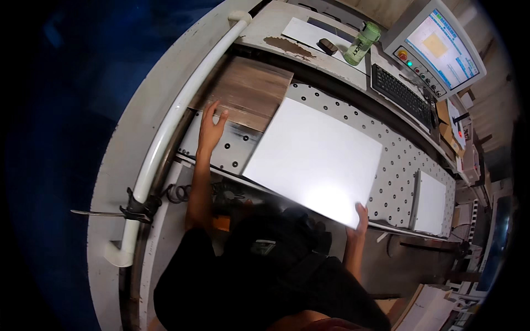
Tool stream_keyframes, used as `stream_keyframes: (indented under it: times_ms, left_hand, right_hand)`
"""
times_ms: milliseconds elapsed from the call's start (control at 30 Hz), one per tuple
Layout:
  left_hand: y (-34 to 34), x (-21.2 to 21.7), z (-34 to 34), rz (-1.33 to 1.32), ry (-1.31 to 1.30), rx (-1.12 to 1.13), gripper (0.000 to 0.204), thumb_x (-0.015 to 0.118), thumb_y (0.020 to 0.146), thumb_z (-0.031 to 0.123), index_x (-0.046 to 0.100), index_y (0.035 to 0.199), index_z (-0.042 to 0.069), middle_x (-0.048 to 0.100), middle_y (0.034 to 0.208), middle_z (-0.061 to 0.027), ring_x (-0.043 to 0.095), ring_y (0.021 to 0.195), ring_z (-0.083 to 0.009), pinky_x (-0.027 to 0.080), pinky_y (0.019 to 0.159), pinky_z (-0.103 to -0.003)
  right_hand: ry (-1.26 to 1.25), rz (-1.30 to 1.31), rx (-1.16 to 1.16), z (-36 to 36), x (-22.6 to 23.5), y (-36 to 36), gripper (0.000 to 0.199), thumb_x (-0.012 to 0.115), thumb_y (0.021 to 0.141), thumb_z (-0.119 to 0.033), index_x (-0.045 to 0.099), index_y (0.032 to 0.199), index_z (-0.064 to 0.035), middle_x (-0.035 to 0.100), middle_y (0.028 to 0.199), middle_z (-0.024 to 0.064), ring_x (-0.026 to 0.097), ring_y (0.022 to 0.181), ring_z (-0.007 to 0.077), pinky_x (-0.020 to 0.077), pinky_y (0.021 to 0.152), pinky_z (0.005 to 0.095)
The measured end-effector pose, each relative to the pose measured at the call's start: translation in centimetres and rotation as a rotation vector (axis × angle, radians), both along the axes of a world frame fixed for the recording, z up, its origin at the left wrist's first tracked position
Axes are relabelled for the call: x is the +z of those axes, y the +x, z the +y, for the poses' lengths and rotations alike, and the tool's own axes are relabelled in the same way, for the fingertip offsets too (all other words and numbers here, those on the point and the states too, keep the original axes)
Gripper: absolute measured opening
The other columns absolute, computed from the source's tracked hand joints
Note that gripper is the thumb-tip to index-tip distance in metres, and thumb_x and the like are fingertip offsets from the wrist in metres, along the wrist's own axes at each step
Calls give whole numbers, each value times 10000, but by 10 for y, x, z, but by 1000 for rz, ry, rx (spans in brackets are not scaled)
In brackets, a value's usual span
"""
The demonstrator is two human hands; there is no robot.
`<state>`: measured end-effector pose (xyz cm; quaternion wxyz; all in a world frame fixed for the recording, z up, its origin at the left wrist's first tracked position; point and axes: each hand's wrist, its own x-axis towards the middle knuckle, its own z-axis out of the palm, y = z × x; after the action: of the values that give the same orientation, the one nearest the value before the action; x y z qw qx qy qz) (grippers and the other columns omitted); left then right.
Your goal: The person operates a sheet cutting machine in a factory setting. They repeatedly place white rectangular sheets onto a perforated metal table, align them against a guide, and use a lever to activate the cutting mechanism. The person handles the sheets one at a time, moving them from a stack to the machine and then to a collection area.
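A large white panel (317, 160) lies over the dotted worktable, its near right corner reaching past the front edge. At that corner my right hand (360, 220) has hold of the panel, with the thumb on top and the other fingers mostly out of sight. My left hand (211, 129) is open, fingers apart, at the near edge of a brown wood-grain board (245, 91). Its fingertips overlap the board; whether they touch it I cannot tell. The board lies to the left of the white panel, close to its far left corner.
A long white rail (179, 110) runs along the left. Behind the worktable (395, 165) are a green bottle (361, 44), a dark block (328, 46), a keyboard (402, 95) and a monitor with control buttons (441, 47). Another white panel (429, 204) lies at the right end.
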<state>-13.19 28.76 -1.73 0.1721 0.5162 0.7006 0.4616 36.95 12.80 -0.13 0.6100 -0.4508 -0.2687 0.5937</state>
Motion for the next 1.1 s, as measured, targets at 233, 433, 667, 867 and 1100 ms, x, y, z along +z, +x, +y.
stream_keyframes:
  times_ms: [233, 433, 667, 867, 1100]
  left_hand:
    - [1, 12, -73, 33, 107, 122, 537, 628, 990, 337, 509, 1405, 18, 433, 1478, -257, 389, 1401, -408, 325, 1148, -482]
    - [42, -24, -107, 117, 6, 168, 671, 670, 949, 336, 426, 1453, -33, 354, 1488, -339, 321, 1415, -467, 292, 1159, -521]
    - [67, -68, -65, 247, -365, 169, 1024, 560, 920, 617, 223, 1505, -152, 74, 1591, -392, -8, 1507, -505, -31, 1198, -593]
    - [70, -63, -15, 273, -438, 213, 1102, 563, 900, 650, 125, 1530, -142, -12, 1597, -391, -94, 1510, -486, -65, 1180, -616]
    - [41, -61, 35, 221, -493, 249, 1169, 596, 850, 693, 101, 1554, -98, -66, 1583, -412, -148, 1488, -523, -98, 1172, -612]
  right_hand:
    - [-165, 71, 334, 114, -18, -120, 543, 642, 980, -294, 471, 1414, -16, 614, 1262, 108, 596, 1155, 205, 488, 993, 332]
    - [500, -1054, 411, 187, -13, -186, 722, 647, 941, -257, 325, 1498, 72, 381, 1514, 295, 345, 1430, 412, 302, 1175, 447]
    - [575, -1414, 711, 191, -56, -199, 790, 644, 914, -402, 363, 1484, 68, 283, 1566, 316, 231, 1468, 483, 183, 1201, 559]
    - [675, -1350, 682, 197, -62, -235, 688, 615, 953, -411, 424, 1485, -19, 266, 1614, 218, 177, 1508, 432, 104, 1204, 606]
    - [778, -1458, 497, 243, -68, -272, 592, 638, 930, -387, 536, 1411, -57, 389, 1556, 192, 286, 1468, 423, 157, 1194, 616]
